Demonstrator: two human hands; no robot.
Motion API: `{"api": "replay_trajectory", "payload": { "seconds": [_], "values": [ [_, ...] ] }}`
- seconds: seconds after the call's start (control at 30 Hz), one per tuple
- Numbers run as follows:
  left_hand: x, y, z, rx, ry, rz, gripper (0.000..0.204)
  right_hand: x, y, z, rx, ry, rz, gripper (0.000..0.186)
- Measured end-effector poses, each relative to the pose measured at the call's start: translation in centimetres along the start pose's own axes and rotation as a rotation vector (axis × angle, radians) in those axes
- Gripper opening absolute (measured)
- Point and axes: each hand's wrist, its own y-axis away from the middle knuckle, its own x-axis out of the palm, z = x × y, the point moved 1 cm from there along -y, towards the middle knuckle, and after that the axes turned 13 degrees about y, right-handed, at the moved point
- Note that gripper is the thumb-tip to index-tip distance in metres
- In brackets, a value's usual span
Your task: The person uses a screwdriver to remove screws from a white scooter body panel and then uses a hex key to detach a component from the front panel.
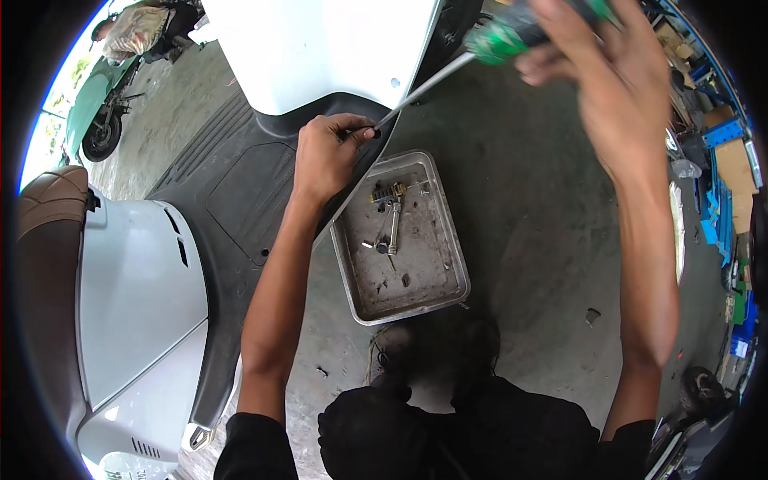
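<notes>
My right hand (616, 96), smeared by motion, is closed around the green and black handle of a screwdriver (436, 78) at the upper right. Its long metal shaft slopes down to the left, ending by the fingertips of my left hand (330, 152). Those fingers are pinched together around a small dark thing at the shaft's tip; its kind is too small to tell. Both lie at the edge of the scooter's black footboard (248, 192), just below its white front panel (320, 48).
A metal tray (464, 280) holding a ratchet-like tool (394, 228) and small parts sits on the floor below my left hand. The scooter's white body (144, 296) and brown seat (48, 196) fill the left. Blue shelving (724, 132) and boxes line the right.
</notes>
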Motion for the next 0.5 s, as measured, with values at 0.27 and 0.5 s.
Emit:
{"api": "replay_trajectory", "payload": {
  "seconds": [0.27, 0.5],
  "values": [
    [1.3, -0.1, 3.5, 0.179, -0.073, 0.019, 0.021, 6.1, -3.1, 3.0, -0.301, 0.250, 0.147, 0.033],
    [1.2, -0.1, 3.6, 0.169, -0.051, -0.010, 0.028, 7.8, -5.7, 3.8, -0.462, 0.346, 0.317, 0.046]
  ]
}}
